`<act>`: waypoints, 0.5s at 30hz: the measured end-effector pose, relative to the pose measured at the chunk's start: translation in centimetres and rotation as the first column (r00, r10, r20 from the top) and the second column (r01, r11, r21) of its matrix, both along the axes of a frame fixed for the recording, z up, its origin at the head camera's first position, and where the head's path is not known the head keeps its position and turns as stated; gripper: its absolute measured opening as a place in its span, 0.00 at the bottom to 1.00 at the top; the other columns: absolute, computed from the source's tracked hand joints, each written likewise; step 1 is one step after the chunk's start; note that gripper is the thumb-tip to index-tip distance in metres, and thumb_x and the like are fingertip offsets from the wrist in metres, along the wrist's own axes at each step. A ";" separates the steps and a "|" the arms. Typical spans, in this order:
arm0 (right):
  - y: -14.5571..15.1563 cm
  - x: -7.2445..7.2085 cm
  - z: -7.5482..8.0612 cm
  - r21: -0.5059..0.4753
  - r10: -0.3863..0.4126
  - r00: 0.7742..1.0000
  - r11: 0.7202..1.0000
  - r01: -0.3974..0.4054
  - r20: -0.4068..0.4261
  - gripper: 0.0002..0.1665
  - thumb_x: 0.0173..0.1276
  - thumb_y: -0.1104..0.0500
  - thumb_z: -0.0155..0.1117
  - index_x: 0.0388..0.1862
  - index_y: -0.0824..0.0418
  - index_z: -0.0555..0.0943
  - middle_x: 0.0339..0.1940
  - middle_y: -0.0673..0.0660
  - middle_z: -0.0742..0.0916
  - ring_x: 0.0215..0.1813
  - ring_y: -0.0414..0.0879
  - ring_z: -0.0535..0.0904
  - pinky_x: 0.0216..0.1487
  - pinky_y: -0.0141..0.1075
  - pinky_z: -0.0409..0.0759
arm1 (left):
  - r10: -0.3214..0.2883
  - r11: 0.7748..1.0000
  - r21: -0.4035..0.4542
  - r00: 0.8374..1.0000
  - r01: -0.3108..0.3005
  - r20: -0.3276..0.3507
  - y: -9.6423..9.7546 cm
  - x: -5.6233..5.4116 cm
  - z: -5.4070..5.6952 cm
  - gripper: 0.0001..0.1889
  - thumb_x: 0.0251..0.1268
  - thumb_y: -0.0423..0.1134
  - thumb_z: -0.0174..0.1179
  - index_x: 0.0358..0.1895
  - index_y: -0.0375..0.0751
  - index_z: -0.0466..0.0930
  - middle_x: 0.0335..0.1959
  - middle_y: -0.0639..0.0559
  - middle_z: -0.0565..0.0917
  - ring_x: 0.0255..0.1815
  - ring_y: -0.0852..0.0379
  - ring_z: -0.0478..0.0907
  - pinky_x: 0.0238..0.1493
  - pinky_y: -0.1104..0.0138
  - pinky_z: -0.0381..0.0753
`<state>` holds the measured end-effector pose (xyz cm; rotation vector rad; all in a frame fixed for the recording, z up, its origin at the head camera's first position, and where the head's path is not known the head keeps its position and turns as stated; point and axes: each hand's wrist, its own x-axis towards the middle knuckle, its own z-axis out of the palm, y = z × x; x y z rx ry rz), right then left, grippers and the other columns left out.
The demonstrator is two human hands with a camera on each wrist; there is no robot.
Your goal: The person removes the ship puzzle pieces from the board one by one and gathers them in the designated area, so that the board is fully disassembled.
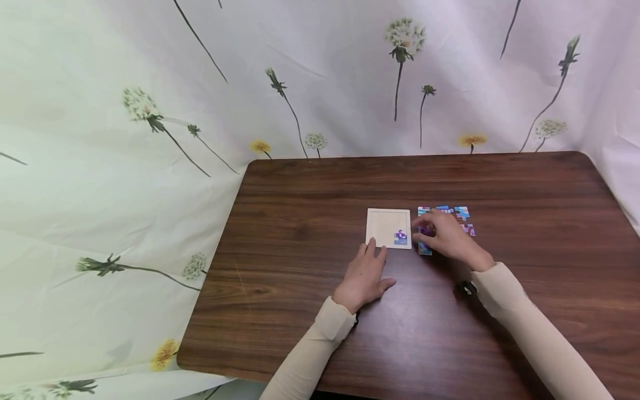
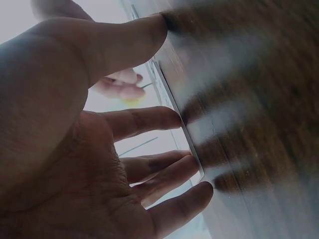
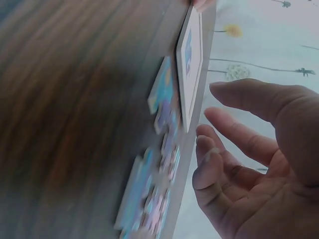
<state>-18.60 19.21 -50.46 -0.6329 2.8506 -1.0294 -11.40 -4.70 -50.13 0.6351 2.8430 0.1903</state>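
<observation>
A square, pale puzzle tray point(image 1: 384, 223) lies on the table, with joined purple and blue jigsaw pieces point(image 1: 401, 238) in its near right corner. My left hand point(image 1: 361, 278) is spread at the tray's near edge; its fingertips point(image 2: 172, 117) meet the rim in the left wrist view. Just right of the tray, my right hand point(image 1: 450, 236) hovers over loose jigsaw pieces point(image 1: 462, 212) and partly covers them in the head view. Its thumb and forefinger are apart, with nothing between them in the right wrist view, where the loose pieces point(image 3: 134, 194) lie beneath.
The dark wood-grain table point(image 1: 290, 222) stretches out on both sides of the tray. Behind it and along its left side hangs a white cloth point(image 1: 345, 72) printed with dandelions.
</observation>
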 end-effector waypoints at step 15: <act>-2.4 -0.9 0.3 -0.023 0.069 0.998 0.997 -0.069 0.015 0.16 0.68 0.65 0.72 0.53 0.70 0.84 0.44 0.65 0.90 0.43 0.56 0.85 0.47 0.50 0.83 | -0.015 1.000 0.008 1.000 0.015 -0.024 -0.1 0.1 0.0 0.40 0.69 0.60 0.66 0.78 0.41 0.68 0.79 0.36 0.66 0.74 0.44 0.69 0.56 0.56 0.86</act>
